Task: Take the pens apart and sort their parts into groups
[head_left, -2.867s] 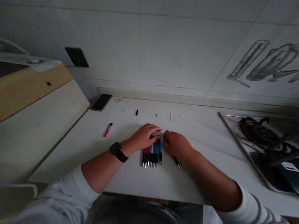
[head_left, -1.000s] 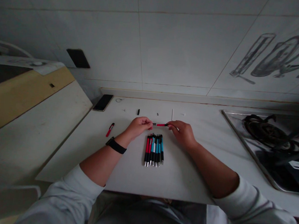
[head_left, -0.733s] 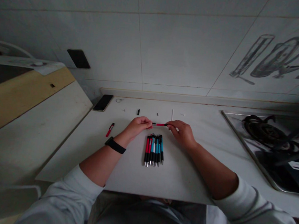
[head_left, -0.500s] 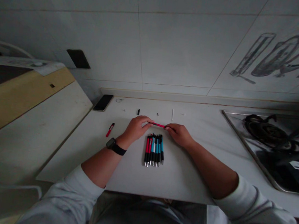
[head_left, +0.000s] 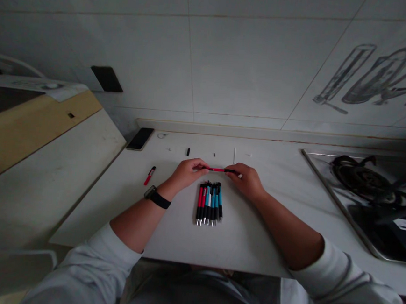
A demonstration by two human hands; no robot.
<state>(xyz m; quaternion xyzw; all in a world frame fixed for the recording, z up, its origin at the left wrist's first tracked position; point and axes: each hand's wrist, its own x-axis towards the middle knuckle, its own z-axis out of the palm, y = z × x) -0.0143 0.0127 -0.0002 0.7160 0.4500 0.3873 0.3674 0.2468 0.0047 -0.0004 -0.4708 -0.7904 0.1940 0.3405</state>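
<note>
I have the red pen (head_left: 218, 170) stretched between both hands, just beyond the row of pens (head_left: 208, 204). Its long axis runs sideways, nearly level; its ends sit in the fingers, so I cannot tell which way the tip points. My left hand (head_left: 186, 171) pinches one end, my right hand (head_left: 246, 178) the other. The row's silver tips point toward me on the counter (head_left: 175, 236).

Left hand (head_left: 188, 172) and right hand (head_left: 246, 179) hold a red pen (head_left: 219, 170) at nine and three o'clock; more pens (head_left: 209, 203) lie at its six, a phone (head_left: 140, 139) at ten.
</note>
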